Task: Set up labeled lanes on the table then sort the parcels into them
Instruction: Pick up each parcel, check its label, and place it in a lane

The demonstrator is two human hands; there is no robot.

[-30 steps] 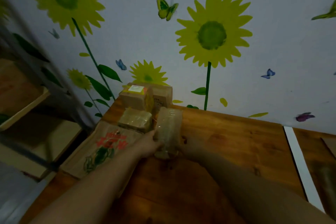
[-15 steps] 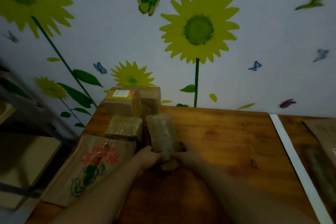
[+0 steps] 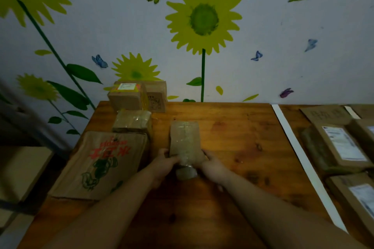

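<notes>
A long brown parcel wrapped in clear tape (image 3: 185, 143) is held at its near end between my left hand (image 3: 164, 162) and my right hand (image 3: 212, 166), just over the wooden table (image 3: 232, 139). Left of it lie a flat brown parcel with red and green print (image 3: 101, 163), a taped block parcel (image 3: 132, 123) and two small boxes (image 3: 126, 97) against the wall. A white tape strip (image 3: 299, 153) runs down the table as a lane line. Beyond it on the right lie labeled cardboard parcels (image 3: 340, 145).
A wall with sunflower and butterfly stickers (image 3: 202, 18) stands right behind the table. Cardboard boxes (image 3: 22, 170) sit low beside the table's left edge. Bare wood shows between the held parcel and the white strip.
My view has swung right and down, bringing the parcels right of the white strip into sight. Both hands have carried the taped parcel rightward, away from the left-hand stack.
</notes>
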